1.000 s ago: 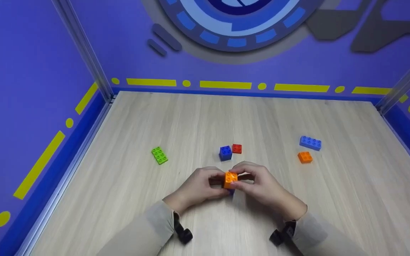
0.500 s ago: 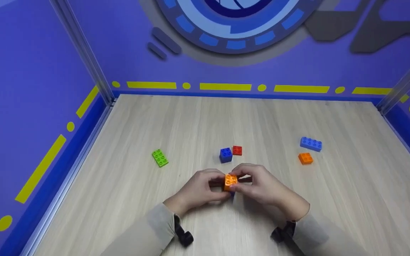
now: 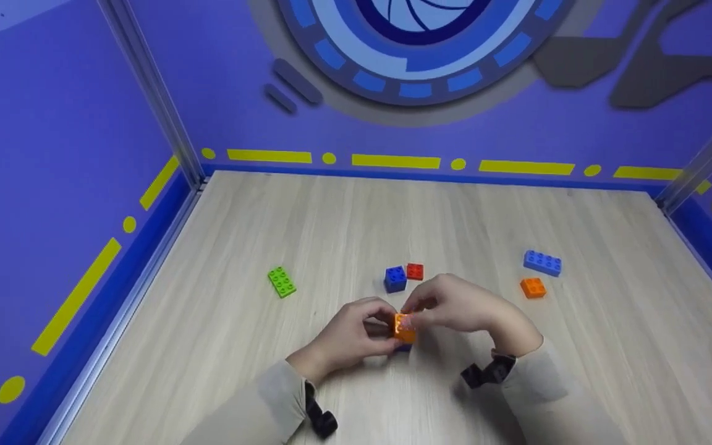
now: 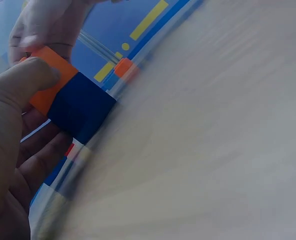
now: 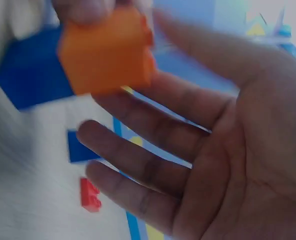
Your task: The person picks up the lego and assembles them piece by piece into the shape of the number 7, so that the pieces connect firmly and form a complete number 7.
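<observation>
My left hand (image 3: 350, 334) grips an orange two-by-two brick (image 3: 404, 335) seated on a dark blue brick (image 4: 82, 107), thumb on the near side and fingers behind. The orange brick (image 5: 105, 57) is joined flush to the blue brick (image 5: 35, 70) in the right wrist view. Over its studs lies the thumb of my right hand (image 3: 464, 304), whose fingers reach out fairly straight behind the stack. Just beyond the hands stand a dark blue brick (image 3: 395, 279) and a small red brick (image 3: 415, 271).
A lime green two-by-four brick (image 3: 282, 282) lies to the left. On the right, a lighter blue two-by-four brick (image 3: 542, 262) sits behind another orange brick (image 3: 533, 287). Purple-blue panels (image 3: 393, 139) bound the wooden tabletop (image 3: 343, 216) at the back and sides.
My right hand has risen from the side of the orange brick to its top, its wrist lifting and turning. The left hand keeps its hold. The head view has tilted slightly upward.
</observation>
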`<state>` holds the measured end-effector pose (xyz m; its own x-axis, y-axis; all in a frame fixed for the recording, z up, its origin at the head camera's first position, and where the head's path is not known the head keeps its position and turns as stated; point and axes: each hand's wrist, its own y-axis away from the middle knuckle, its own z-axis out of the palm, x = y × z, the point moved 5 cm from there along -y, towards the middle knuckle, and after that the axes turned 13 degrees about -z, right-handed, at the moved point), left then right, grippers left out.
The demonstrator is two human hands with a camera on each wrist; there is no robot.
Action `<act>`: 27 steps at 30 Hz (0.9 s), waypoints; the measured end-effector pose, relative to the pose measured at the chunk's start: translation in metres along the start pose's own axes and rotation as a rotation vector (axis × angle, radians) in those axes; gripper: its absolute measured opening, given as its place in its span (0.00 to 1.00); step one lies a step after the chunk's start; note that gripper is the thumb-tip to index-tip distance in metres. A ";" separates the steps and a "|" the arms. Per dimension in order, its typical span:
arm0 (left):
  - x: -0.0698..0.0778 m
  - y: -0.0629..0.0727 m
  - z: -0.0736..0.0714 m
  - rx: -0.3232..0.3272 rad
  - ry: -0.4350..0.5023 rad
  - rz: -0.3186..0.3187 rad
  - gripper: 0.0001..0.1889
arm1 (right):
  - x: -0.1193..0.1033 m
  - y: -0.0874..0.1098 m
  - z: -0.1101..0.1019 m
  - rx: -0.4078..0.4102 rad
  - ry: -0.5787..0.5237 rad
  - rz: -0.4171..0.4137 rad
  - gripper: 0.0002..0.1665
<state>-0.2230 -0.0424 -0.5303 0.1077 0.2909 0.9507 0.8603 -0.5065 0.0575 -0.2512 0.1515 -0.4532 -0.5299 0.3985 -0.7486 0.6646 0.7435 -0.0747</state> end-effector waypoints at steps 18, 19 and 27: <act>0.002 0.003 0.003 -0.006 -0.037 -0.034 0.17 | 0.062 -0.001 0.025 0.643 0.218 -0.120 0.21; 0.002 0.002 0.003 -0.006 -0.040 -0.034 0.17 | 0.062 -0.002 0.025 0.617 0.251 -0.116 0.23; 0.000 -0.001 -0.001 0.004 -0.062 -0.027 0.17 | 0.063 -0.009 0.027 0.491 0.387 -0.133 0.24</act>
<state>-0.2237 -0.0427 -0.5304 0.1152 0.3541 0.9281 0.8654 -0.4944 0.0812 -0.2767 0.1558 -0.5175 -0.7155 0.5529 -0.4270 0.6952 0.5038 -0.5127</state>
